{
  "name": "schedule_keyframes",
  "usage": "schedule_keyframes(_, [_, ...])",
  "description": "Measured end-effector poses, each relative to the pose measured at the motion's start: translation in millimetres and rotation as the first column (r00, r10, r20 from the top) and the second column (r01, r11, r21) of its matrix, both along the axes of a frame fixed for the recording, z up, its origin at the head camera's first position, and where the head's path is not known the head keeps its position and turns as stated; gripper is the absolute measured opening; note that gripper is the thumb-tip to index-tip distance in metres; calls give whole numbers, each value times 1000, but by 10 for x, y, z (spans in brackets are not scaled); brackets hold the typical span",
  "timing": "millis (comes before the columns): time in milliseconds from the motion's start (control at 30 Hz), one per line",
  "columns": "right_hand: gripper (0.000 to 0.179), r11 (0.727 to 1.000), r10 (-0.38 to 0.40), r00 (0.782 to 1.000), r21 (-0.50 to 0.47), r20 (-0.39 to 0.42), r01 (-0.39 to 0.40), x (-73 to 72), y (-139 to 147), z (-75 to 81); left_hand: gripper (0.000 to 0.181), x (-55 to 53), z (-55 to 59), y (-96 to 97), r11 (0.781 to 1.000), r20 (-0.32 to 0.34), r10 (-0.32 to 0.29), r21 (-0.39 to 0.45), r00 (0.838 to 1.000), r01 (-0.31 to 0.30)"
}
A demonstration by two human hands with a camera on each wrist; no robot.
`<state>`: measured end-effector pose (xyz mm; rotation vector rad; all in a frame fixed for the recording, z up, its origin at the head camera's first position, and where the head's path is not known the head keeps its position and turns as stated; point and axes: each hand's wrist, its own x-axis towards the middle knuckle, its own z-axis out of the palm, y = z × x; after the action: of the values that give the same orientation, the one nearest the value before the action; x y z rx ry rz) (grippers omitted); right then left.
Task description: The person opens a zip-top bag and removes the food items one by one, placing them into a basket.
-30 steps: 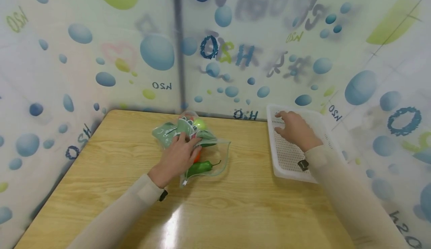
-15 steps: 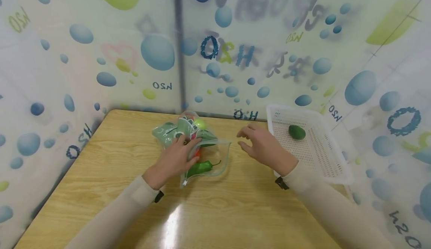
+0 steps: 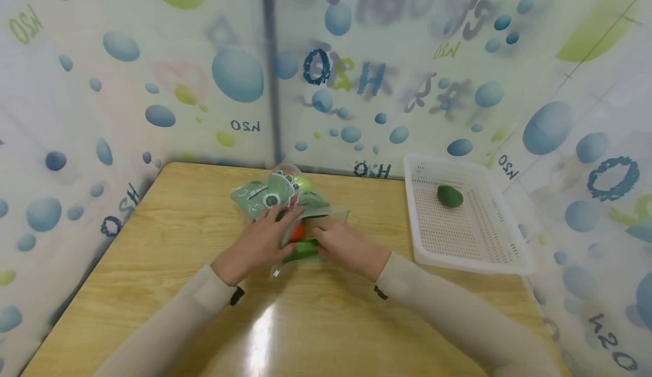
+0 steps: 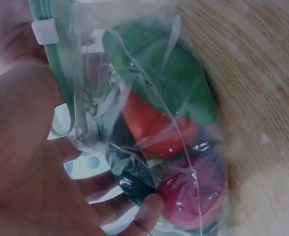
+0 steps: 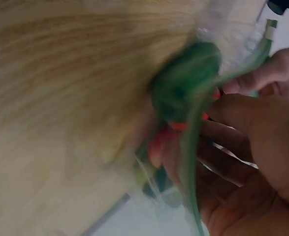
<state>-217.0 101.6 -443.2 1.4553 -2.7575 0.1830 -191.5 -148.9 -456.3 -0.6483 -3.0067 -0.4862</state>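
A clear zip bag (image 3: 265, 198) with a green frog print lies on the table, its mouth facing right. Through the plastic show a green pepper (image 3: 303, 249), a red-orange tomato-like piece (image 4: 156, 129), a reddish-pink round piece (image 4: 193, 194), a dark green piece (image 4: 129, 162) and a light green round one (image 3: 303, 183). My left hand (image 3: 257, 244) holds the bag by its mouth, fingers spread over the plastic. My right hand (image 3: 348, 245) reaches into the mouth beside the pepper, fingers extended behind the green zip strip (image 5: 193, 147); its fingertips are partly hidden.
A white perforated basket (image 3: 415, 224) stands on the right of the table (image 3: 168, 241), with a dark green avocado (image 3: 450, 196) inside. A printed curtain-like wall (image 3: 204, 105) closes off the back and sides. The bag's zip slider (image 4: 46, 32) is white.
My right hand has left the basket, where the avocado now shows, and moved left into the bag's mouth. My left hand has stayed at the bag.
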Motion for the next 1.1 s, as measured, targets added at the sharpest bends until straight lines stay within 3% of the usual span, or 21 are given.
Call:
schedule_keyframes(267, [34, 995, -40, 998, 96, 42, 36, -71, -148, -227, 82, -90, -38, -46, 1000, 15, 7, 16, 1000, -7])
schedule_keyframes(533, [43, 992, -54, 998, 113, 39, 49, -114, -173, -255, 81, -154, -76, -87, 999, 5, 9, 32, 1000, -9])
schedule_keyframes(767, [43, 987, -19, 993, 159, -113, 37, -91, -155, -210, 80, -142, -72, -93, 999, 7, -1, 47, 1000, 0])
schedule_keyframes(900, [40, 980, -4, 974, 191, -226, 48, -58, -135, -152, 80, -130, -57, -95, 999, -2, -3, 46, 1000, 3])
schedule_keyframes(1100, [38, 980, 16, 945, 192, -327, 50, -29, -46, -90, 78, -120, -81, -103, 999, 3, 13, 36, 1000, -13])
